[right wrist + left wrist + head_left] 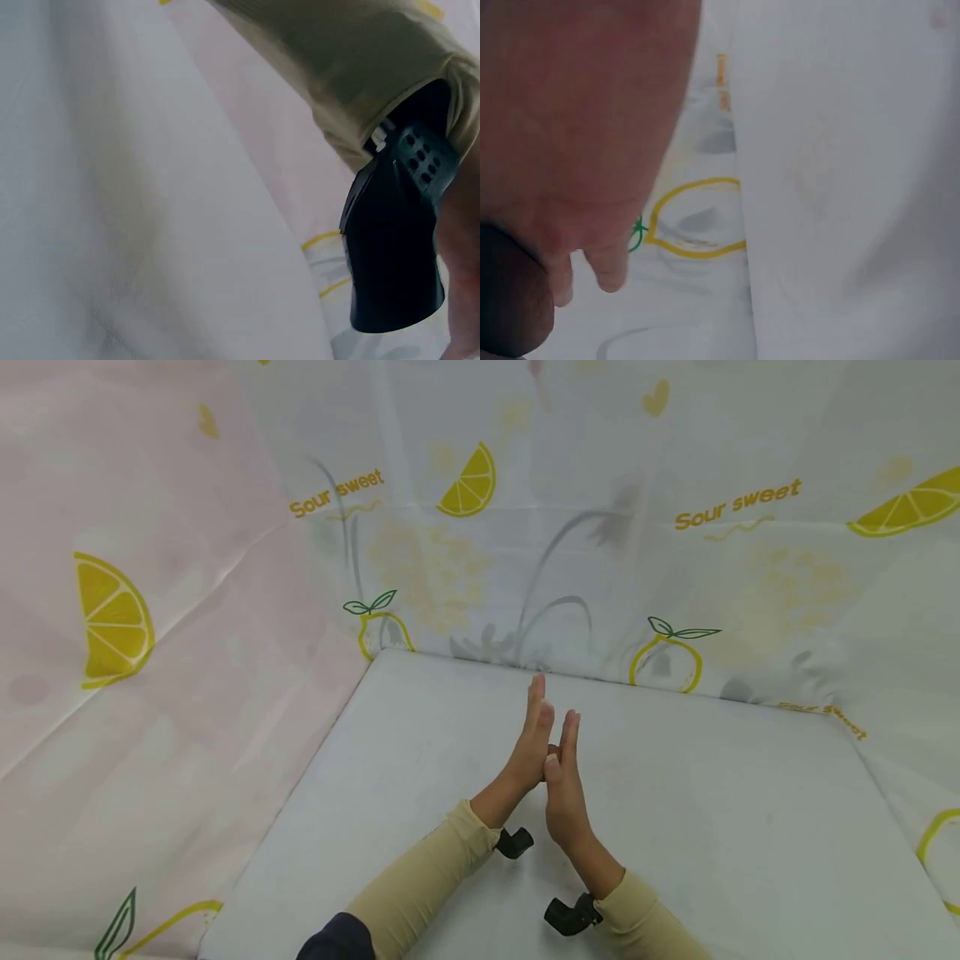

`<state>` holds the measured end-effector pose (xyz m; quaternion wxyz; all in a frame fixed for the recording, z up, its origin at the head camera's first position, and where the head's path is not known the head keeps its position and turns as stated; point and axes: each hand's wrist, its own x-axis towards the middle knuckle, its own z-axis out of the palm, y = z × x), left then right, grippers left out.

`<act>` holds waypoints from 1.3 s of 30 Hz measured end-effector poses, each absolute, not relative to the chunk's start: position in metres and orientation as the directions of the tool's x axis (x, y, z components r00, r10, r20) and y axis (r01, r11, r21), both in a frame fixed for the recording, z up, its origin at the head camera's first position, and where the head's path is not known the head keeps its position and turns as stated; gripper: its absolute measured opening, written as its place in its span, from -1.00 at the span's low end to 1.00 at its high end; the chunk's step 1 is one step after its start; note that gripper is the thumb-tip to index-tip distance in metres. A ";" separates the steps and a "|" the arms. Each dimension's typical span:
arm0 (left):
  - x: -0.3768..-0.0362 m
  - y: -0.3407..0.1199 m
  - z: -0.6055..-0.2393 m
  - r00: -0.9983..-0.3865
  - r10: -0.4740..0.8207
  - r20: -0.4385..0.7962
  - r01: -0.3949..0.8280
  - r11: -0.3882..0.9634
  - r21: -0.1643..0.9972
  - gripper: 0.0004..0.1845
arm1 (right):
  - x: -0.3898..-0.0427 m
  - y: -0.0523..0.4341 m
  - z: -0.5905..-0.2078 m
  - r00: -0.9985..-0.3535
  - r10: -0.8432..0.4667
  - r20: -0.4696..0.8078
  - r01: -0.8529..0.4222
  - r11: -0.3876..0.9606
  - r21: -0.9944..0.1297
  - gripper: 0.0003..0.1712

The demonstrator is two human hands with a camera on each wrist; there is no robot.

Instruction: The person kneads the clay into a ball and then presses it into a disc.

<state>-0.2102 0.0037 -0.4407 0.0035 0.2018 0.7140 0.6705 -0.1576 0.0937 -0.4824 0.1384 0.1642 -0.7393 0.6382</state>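
In the head view my left hand (528, 743) and right hand (567, 797) meet palm to palm above the white tabletop, touching around the base of the fingers. Straight fingers on both hands point up and away from me, and the left fingertips reach higher than the right ones. No object shows between the palms. A large, dim part of a hand (577, 112) fills the upper left of the left wrist view, with two fingertips below it. The right wrist view catches the other arm's sleeve (360, 60) and a strip of skin at the right edge.
A white tabletop (712, 827) lies under the hands. Behind it and to the left hangs a pale lemon-print cloth (585, 568). Black wrist cameras (515, 843) stick out at both cuffs, close to each other below the hands.
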 end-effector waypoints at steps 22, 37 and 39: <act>-0.191 0.004 -0.463 -0.904 0.374 0.205 0.244 0.057 0.968 -0.08 | -0.180 0.110 -0.457 -0.902 -0.062 0.428 -0.431 0.050 -0.901 -0.24; -0.188 -0.001 -0.445 -0.792 0.511 0.335 0.330 -0.103 0.938 0.06 | -0.189 0.122 -0.471 -0.957 -0.070 0.281 -0.276 -0.068 -0.959 -0.23; -0.190 -0.001 -0.444 -0.805 0.490 0.335 0.322 -0.114 0.940 0.06 | -0.186 0.119 -0.474 -0.946 -0.067 0.318 -0.315 -0.055 -0.948 -0.24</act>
